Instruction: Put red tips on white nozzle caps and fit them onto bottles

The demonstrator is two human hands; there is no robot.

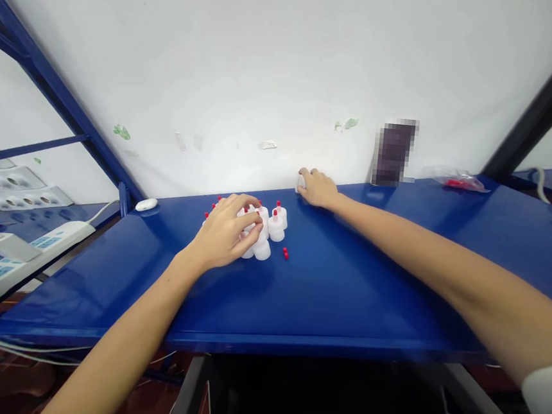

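Observation:
My left hand [225, 231] reaches over a cluster of small white plastic bottles with red caps, its fingers curled. Its thumb and fingertips close around the top of a slightly tilted white bottle [261, 249] at the front of the cluster; the grip is partly hidden. Just to the right, another red-capped bottle [277, 226] stands upright. Several more bottles are partly covered by the left hand. At the back of the table, by the wall, my right hand [319, 188] is closed on a small whitish bottle [301, 182], mostly hidden by the fingers. Loose red caps [286, 253] lie near the cluster.
The blue table [346, 284] meets a white wall. A white earbud case [146, 204] lies at the back left. Against the wall leans a dark pixelated object [393, 153]. A clear plastic bag [459, 180] holds red pieces at back right. Power strips [25, 256] and cables are on the left.

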